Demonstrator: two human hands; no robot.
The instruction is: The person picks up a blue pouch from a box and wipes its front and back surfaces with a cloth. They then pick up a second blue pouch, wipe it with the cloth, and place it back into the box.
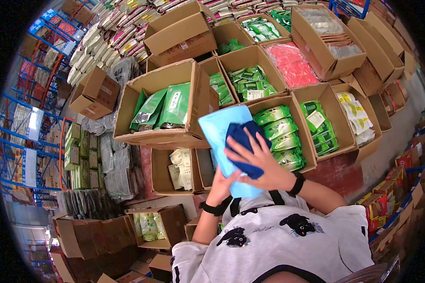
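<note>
A light blue flat packet [216, 128], maybe a bag, is tilted in front of my chest. My left hand [220, 185] grips its lower part, thumb across the front. On top of the packet lies a dark blue folded piece [241, 137] that looks like cloth. My right hand [256, 162] lies on this dark piece with spread fingers, pressing it against the packet. Just beyond the packet's left edge stands a raised carton [198, 101] holding green pouches [175, 104]. To the right, a carton holds stacked green-and-white packs [281, 134].
More open cartons stand around, with green packets [316, 125], pink packets [292, 63] and white-and-yellow bags [354, 113]. Stacked sacks [113, 45] rise behind. Blue shelving [21, 137] runs along the left. Red-and-yellow boxes [380, 200] sit at the right.
</note>
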